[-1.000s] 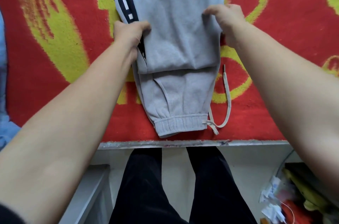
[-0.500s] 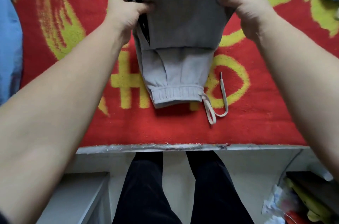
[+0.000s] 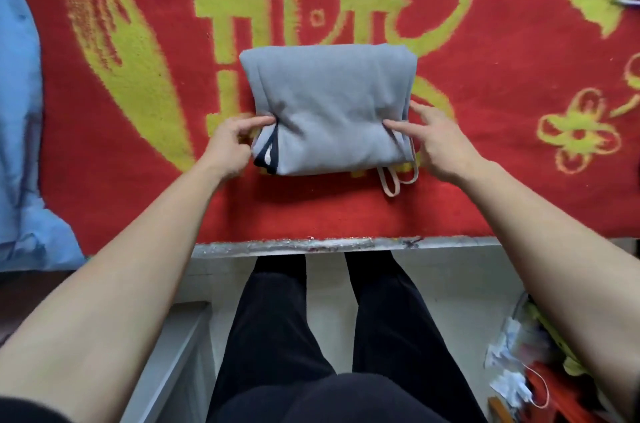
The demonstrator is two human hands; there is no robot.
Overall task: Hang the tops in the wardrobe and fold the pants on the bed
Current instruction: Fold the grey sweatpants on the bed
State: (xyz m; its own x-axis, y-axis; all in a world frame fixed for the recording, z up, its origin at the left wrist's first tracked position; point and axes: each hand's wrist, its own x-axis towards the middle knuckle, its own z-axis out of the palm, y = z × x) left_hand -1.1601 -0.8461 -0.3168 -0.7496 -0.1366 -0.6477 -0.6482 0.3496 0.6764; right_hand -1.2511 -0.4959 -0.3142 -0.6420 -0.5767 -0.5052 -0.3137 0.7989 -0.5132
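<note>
Folded over again, the grey sweatpants (image 3: 329, 110) now lie, a seemingly soft, light bundle, on the bed's red blanket (image 3: 519, 76). The left hand (image 3: 230, 145) and right hand (image 3: 440, 142) touch its sides with loose fingers, holding nothing; scoop there.

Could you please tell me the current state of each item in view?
grey pants: folded into a compact bundle on the red blanket.
drawstring: loop sticking out at the near edge.
left hand: touching the bundle's left edge, grip unclear.
right hand: open, index finger on the bundle.
</note>
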